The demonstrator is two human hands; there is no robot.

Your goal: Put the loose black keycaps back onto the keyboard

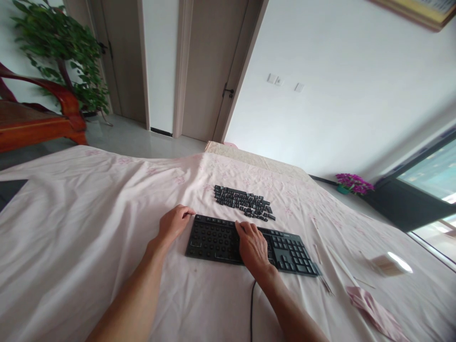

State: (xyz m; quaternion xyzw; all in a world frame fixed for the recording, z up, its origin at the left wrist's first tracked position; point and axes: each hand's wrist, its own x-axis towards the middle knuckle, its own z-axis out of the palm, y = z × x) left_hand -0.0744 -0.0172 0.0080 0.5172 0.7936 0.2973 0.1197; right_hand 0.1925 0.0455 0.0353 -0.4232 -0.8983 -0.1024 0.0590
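A long black plastic keyboard [215, 241] lies flat on a white-and-pink floral cloth [131, 221], low in the view and near its centre; clock positions are taken from it. Its left portion shows bare key positions, while the right-hand number block is fitted with keycaps. A small pale marking near the upper right edge is too small to read. The left hand [174, 221], at ten o'clock, has its fingers curled inward at the upper left corner; whether they pinch the edge cannot be told. The right hand [252, 242] lies palm down across the middle, fingers close together towards the upper edge; its grip is hidden beneath. Loose black keycaps [242, 202] lie grouped at twelve o'clock, their legends illegible. A thin black cable [252, 308] runs towards six o'clock. A slim, pointed metallic tool [326, 286] lies at four o'clock, near the right end; a crumpled pink fabric piece [374, 308] lies farther out. A container of pale sticks [390, 264] stands at three o'clock. Between one and two o'clock, a gold-framed panel [423, 14] bears writing, unreadable here.
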